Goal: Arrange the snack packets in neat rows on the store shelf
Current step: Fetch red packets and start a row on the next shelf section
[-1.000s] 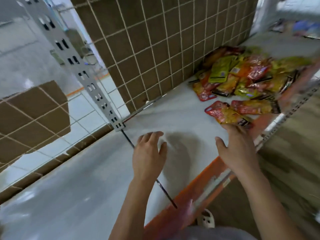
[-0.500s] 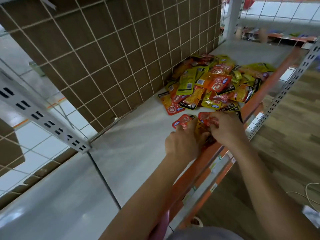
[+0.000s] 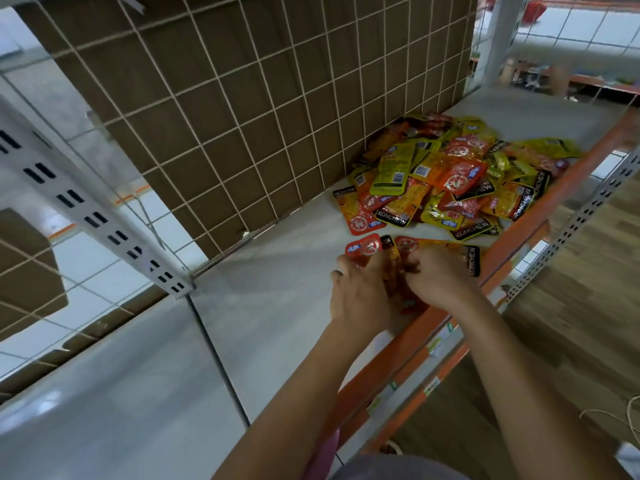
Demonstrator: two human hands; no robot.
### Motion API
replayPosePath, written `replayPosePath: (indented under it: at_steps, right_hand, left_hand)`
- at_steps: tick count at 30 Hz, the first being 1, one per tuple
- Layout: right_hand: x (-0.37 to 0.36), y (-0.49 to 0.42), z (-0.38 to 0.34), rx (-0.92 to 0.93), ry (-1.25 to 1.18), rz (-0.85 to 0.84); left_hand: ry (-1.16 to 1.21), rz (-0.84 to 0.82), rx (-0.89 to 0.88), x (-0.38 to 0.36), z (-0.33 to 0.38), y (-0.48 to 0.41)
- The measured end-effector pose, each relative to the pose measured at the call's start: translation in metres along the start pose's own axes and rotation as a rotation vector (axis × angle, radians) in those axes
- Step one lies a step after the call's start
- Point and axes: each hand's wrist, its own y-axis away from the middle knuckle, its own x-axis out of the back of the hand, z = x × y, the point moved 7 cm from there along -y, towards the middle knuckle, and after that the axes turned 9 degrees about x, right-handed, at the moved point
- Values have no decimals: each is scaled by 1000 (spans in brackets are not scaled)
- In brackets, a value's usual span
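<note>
A loose heap of red, orange and yellow snack packets (image 3: 450, 174) lies on the grey store shelf (image 3: 277, 306), against the wire grid at the back right. Two red-orange packets sit apart from the heap near the shelf's orange front edge. My left hand (image 3: 360, 292) grips the left packet (image 3: 363, 247). My right hand (image 3: 436, 278) grips the right packet (image 3: 460, 251), whose black end sticks out to the right. Both hands are side by side, fingers curled over the packets.
A white wire grid (image 3: 242, 116) with brown cardboard behind it closes the shelf's back. A perforated white upright (image 3: 90, 216) stands at the left. The orange front rail (image 3: 415, 348) carries price tags. Wooden floor (image 3: 571, 323) lies to the right.
Both hands moved from the bare shelf on the left to the two separate packets and closed on them. The camera swung right toward the heap.
</note>
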Motion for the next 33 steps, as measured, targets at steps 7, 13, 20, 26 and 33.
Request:
replayPosePath:
  at_steps: [7,13,20,26,33]
  right_hand:
    - [-37,1,-48,117,-631,105]
    - [-78,12,-113,130,-1204,-24]
    - [-133,24,-176,110,-1350,-207]
    - [-121,4,-165,83,-1081,135]
    - [-89,-10,-159,18,-1231,315]
  left_hand:
    - [375,157,40,33,-62,16]
    - [597,307,162,70,-142,38]
    - [888,438,423,77,-235,67]
    - [809,344,421,75,-261,71]
    - [312,315,266,88,-236,40]
